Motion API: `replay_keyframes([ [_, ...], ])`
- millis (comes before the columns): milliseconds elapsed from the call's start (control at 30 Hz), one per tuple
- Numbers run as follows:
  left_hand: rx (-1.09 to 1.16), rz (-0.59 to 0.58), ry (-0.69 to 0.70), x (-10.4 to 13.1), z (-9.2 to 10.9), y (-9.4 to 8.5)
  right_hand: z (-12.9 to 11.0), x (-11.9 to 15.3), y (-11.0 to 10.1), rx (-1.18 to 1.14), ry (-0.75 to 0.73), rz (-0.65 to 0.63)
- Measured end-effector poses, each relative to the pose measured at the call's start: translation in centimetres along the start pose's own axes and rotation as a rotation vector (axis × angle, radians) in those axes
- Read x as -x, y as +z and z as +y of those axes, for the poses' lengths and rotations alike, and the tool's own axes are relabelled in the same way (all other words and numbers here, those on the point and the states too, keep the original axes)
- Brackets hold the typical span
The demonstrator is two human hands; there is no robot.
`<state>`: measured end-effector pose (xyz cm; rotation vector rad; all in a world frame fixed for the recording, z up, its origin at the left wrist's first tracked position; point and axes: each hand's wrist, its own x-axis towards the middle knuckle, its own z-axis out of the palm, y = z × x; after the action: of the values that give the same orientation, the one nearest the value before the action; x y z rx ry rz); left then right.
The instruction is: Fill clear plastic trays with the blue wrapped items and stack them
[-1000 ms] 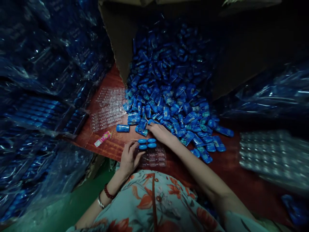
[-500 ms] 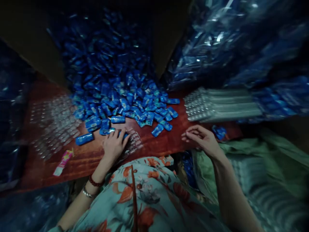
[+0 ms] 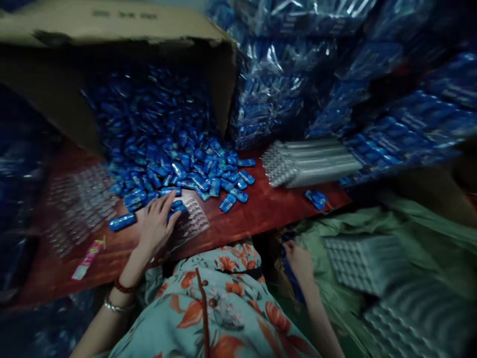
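Note:
Blue wrapped packets [image 3: 179, 154] spill in a heap from an open cardboard box onto the red table [image 3: 238, 223]. My left hand [image 3: 156, 221], fingers spread, rests over a few packets beside a clear plastic tray [image 3: 196, 219] with small cavities. Past the table's front edge, my right hand [image 3: 298, 258] is lowered by something dark blue, its fingers curled; what it holds, if anything, cannot be made out. A single packet [image 3: 122, 222] lies left of my left hand.
Clear trays [image 3: 78, 204] and a pink-and-white packet [image 3: 88, 259] lie at the left. Stacked trays [image 3: 313, 161] stand at the right, near bagged blue packets [image 3: 276, 89]. More stacked trays [image 3: 354, 263] sit on green sheeting [image 3: 402, 219] below. The box flap [image 3: 112, 22] is at the top.
My right hand has gone down from above the table to beyond its front edge. My left hand has shifted slightly left, showing more of the clear tray. The view has tilted up and turned right.

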<state>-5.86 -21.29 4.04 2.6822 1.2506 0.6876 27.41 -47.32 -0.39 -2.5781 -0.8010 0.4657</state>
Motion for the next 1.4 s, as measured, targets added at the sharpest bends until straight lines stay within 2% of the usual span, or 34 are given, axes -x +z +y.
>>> replay_keyframes([
  [100,0.12,0.151,-0.128,1.5,-0.7,-0.6,-3.4,-2.0,-2.2,-0.071,-0.138,0.215],
  [167,0.174,0.226,-0.222,2.8,-1.7,-0.6,-7.1,-3.6,-2.8,-0.177,-0.275,0.274],
  [233,0.161,0.293,-0.32,4.5,-3.1,-0.5,-11.2,-5.2,-2.3,-0.189,-0.454,0.155],
  [300,0.089,0.358,-0.444,6.6,-4.8,-0.5,-14.7,-6.5,-0.9,-0.028,-0.63,-0.01],
  [367,0.012,0.415,-0.594,8.9,-6.6,-0.8,-17.0,-7.4,0.9,0.197,-0.774,-0.106],
  [467,-0.037,0.426,-0.746,11.7,-8.6,-1.6,-18.1,-8.5,3.5,0.363,-0.951,-0.211],
  [533,-0.05,0.357,-0.725,12.1,-9.4,-2.0,-17.8,-9.1,4.9,0.39,-1.03,-0.296],
  [633,-0.055,0.193,-0.605,10.6,-10.0,-2.0,-16.9,-9.3,6.5,0.401,-1.039,-0.37],
  [700,-0.078,0.088,-0.581,8.9,-10.0,-1.5,-16.4,-8.6,7.0,0.376,-1.022,-0.396],
  [833,-0.194,-0.052,-0.593,7.1,-9.4,0.0,-16.0,-5.8,7.4,0.261,-0.972,-0.396],
  [933,-0.147,-0.051,-0.573,7.8,-8.6,0.6,-16.1,-4.2,7.8,0.08,-0.902,-0.366],
  [1067,0.053,0.072,-0.653,9.9,-6.5,-0.9,-15.5,-4.0,7.4,-0.13,-0.737,-0.338],
  [1167,0.189,0.045,-0.692,10.9,-3.6,-3.0,-15.7,-4.1,6.5,-0.212,-0.664,-0.391],
  [1267,0.27,-0.024,-0.613,10.5,-0.5,-3.9,-17.4,-3.4,6.3,-0.288,-0.773,-0.447],
  [1400,0.274,0.06,-0.517,8.7,1.8,-2.5,-20.9,-1.9,8.3,-0.42,-0.991,-0.523],
])
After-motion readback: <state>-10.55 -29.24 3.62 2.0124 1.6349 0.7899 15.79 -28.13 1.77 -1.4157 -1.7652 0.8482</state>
